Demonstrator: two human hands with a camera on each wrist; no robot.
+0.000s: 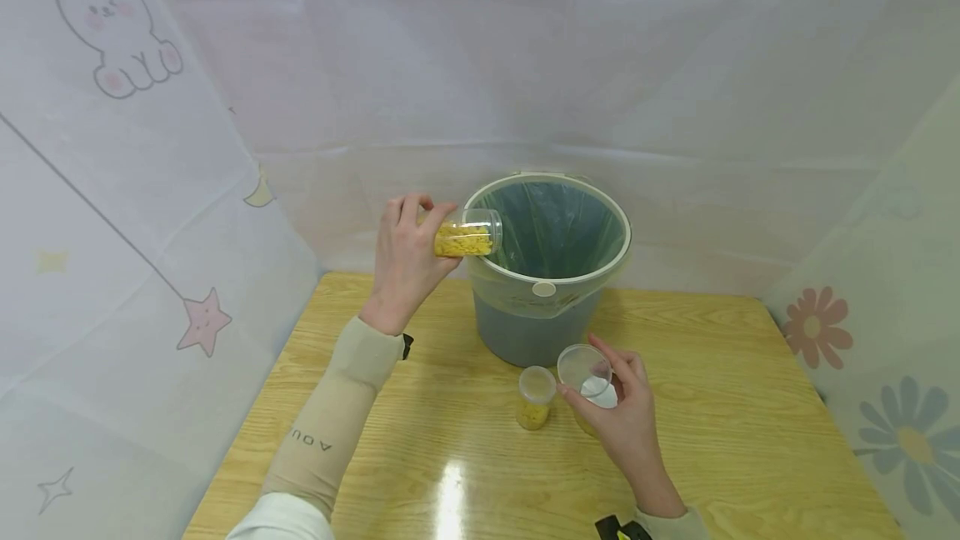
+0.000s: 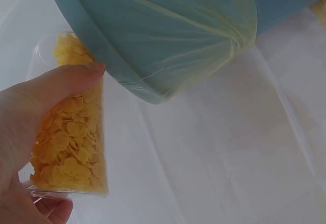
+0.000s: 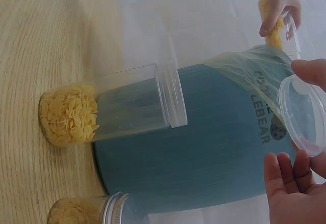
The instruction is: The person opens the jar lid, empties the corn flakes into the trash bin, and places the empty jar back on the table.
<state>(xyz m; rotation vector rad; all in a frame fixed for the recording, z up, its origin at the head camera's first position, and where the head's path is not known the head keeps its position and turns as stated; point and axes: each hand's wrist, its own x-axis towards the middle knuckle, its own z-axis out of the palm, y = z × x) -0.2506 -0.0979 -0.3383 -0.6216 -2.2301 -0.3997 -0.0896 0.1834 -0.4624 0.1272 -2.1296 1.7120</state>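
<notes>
Right, nearest first: right hand (image 1: 628, 419) is partly closed, thumb and index finger pinching a clear round lid (image 1: 577, 363) by its edge, other fingers loosely extended. Behind and below that hand on the wooden table (image 1: 427, 423): a silver-lidded jar (image 3: 81, 211) with yellow flakes, mostly hidden in the head view. Just left of the right hand, a clear-capped jar (image 1: 534, 407) stands upright, flakes in its lower part, see-through space above. Further out and to the left, left hand (image 1: 407, 252) is wrapped round a third jar, the tipped jar (image 1: 467, 233); thumb lies across its side, fingers go round behind. It lies about level, base toward the palm, mouth pointing right at the near-left rim of the bin (image 1: 517, 332). Plenty of flakes inside, piled along the lower wall. Can't tell if any are falling. Bin stands between the hands and beyond the right one: blue-grey body, pale rim, translucent liner (image 1: 558, 227) folded over the edge. Past both hands, a pale backdrop (image 1: 480, 82) hangs behind the bin, creased, with cartoon prints on the side panels.
</notes>
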